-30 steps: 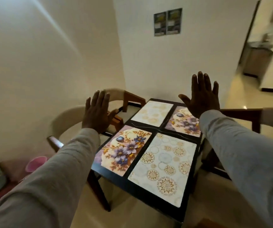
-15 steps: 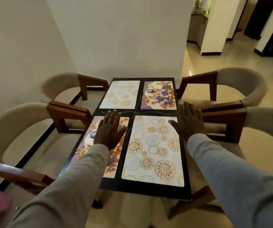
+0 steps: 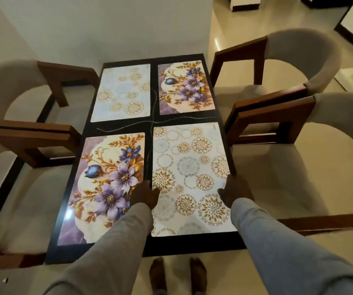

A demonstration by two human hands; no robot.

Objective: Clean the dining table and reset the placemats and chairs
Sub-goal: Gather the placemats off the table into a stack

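A black dining table carries four placemats lying flat. The near right one, a pale circle-patterned placemat, has my left hand at its left edge and my right hand at its right edge by the table's side. Each thumb lies on top of the mat and the fingers curl down at its edges. A floral placemat lies near left. At the far end lie another pale placemat and a second floral placemat.
Two beige chairs with wooden arms stand on each side: left far chair, left near chair, right far chair, right near chair. A wall closes the far end. My feet are at the near edge.
My view has tipped down onto the table. Both hands came down from raised and spread, and closed in on the two side edges of the near right placemat.
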